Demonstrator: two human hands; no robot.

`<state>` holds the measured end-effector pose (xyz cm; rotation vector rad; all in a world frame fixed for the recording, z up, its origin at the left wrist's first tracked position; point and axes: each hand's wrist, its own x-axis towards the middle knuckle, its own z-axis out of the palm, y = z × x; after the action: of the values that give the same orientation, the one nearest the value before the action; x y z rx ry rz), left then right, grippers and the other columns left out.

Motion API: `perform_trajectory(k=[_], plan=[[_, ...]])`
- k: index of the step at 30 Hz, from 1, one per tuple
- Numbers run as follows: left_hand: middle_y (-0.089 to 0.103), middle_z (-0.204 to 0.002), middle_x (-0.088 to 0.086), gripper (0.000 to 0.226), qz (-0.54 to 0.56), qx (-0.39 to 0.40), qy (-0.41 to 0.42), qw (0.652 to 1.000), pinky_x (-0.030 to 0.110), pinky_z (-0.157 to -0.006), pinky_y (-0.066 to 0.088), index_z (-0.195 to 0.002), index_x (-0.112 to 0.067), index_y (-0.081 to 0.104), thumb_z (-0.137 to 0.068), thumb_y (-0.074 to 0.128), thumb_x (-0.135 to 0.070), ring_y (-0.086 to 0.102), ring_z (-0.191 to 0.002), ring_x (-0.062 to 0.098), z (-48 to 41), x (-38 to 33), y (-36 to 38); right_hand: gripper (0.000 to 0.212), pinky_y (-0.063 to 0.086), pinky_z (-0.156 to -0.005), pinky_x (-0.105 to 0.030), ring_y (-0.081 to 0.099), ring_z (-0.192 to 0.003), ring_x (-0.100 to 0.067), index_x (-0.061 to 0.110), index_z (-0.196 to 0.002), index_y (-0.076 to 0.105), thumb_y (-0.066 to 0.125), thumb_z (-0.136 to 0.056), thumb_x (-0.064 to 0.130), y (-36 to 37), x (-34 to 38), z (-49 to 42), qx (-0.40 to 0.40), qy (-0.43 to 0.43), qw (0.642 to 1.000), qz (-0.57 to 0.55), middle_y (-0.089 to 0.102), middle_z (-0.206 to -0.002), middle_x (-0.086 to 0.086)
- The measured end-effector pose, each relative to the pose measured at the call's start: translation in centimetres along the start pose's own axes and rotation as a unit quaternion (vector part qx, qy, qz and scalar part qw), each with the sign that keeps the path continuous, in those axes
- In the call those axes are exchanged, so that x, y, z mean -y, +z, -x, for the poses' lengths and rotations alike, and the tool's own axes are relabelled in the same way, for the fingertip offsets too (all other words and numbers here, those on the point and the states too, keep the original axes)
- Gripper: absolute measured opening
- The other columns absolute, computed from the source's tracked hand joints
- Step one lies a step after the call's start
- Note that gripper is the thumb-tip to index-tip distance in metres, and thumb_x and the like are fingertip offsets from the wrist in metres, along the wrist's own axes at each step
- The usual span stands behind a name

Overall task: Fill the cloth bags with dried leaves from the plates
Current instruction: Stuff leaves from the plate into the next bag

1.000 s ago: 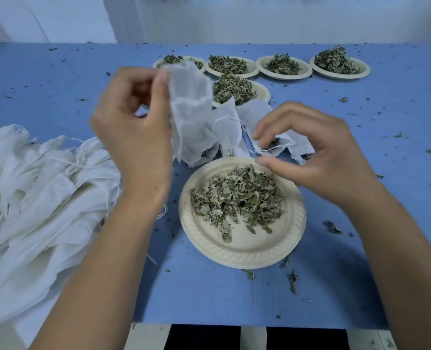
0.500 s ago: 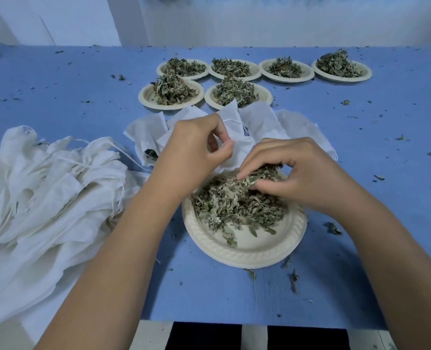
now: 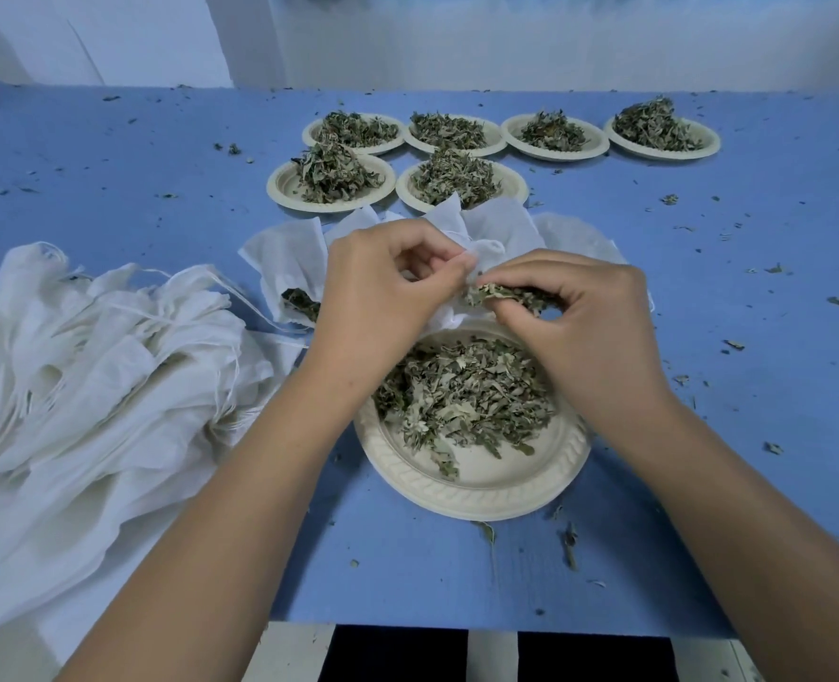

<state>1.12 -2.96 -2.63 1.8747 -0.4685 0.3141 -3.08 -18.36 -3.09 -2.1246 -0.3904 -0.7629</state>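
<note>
We see the blue counter (image 3: 112,189), strewn w/ leaf crumbs. On its left lies a big pile (image 3: 88,376) of white cloth bags, strings loose. At the back stand six far plates (image 3: 557,150) heaped w/ leaf, four behind and two in front. Nearest us is the near plate (image 3: 481,494), by the counter's front edge, w/ a flat spread of leaves (image 3: 466,391) on it. Just behind it lie a few flat bags (image 3: 289,253); the left one shows leaf at its mouth.

The L hand (image 3: 383,297) is over the near plate's far-left rim, fingers curled, thumb & forefinger pinching the bag (image 3: 481,252) at its mouth. The R hand (image 3: 585,327) is over the far-right rim, fingers curled round a pinch (image 3: 501,293) of leaf, tips right at the bag's mouth & just beside the L thumb.

Vs 0.5 s ago: the R hand had its fingers down in the leaves. Now it's up off the plate w/ the pinch, at the bag. The L hand has barely shifted, same grip.

Vs 1 s ago: the L hand held the bag up high & the R hand was empty above the plate. Both have since come down & together.
</note>
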Motion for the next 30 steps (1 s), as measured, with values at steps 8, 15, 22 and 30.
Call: perform_trajectory(k=[8, 15, 22, 30], plan=[[0.058, -0.059, 0.001, 0.009, -0.046, 0.011, 0.073, 0.996, 0.023, -0.054, 0.044, -0.076, -0.002, 0.068, -0.084, 0.07, -0.002, 0.049, -0.056, 0.009, 0.5, 0.2, 0.8, 0.03, 0.049, -0.085, -0.018, 0.065, -0.086, -0.014, 0.003, -0.098, 0.074, 0.076, -0.07, -0.005, -0.1, -0.3, -0.2, 0.05, -0.024, 0.996, 0.071, 0.071, -0.096, -0.006], [0.061, -0.062, 0.005, 0.008, -0.069, -0.023, 0.093, 0.993, 0.025, -0.053, 0.045, -0.078, -0.002, 0.066, -0.085, 0.069, -0.004, 0.056, -0.059, 0.021, 0.4, 0.7, 1.0, 0.025, 0.055, -0.086, -0.034, 0.066, -0.092, -0.011, 0.017, -0.092, 0.066, 0.077, -0.074, 0.002, -0.6, 0.3, -0.2, 0.024, 0.086, 0.99, -0.112, 0.07, -0.095, 0.003], [0.062, -0.063, 0.005, 0.01, -0.024, -0.015, 0.115, 0.993, 0.015, -0.054, 0.044, -0.077, 0.0, 0.065, -0.085, 0.069, -0.003, 0.056, -0.057, 0.011, 0.8, 0.2, 1.3, 0.015, 0.054, -0.076, -0.031, 0.067, -0.078, -0.013, 0.005, -0.082, 0.075, 0.069, -0.074, -0.007, 0.7, 0.2, 0.4, -0.001, 0.04, 0.999, -0.031, 0.072, -0.083, -0.001], [0.057, -0.059, -0.008, 0.014, 0.028, -0.069, 0.046, 0.996, 0.017, -0.051, 0.043, -0.075, -0.007, 0.063, -0.088, 0.068, -0.006, 0.049, -0.05, 0.004, 0.5, 0.1, 0.8, 0.031, 0.054, -0.085, -0.027, 0.067, -0.091, -0.016, 0.011, -0.093, 0.052, 0.067, -0.078, -0.012, 0.4, 0.4, 0.1, 0.031, 0.116, 0.965, -0.233, 0.058, -0.099, -0.008]])
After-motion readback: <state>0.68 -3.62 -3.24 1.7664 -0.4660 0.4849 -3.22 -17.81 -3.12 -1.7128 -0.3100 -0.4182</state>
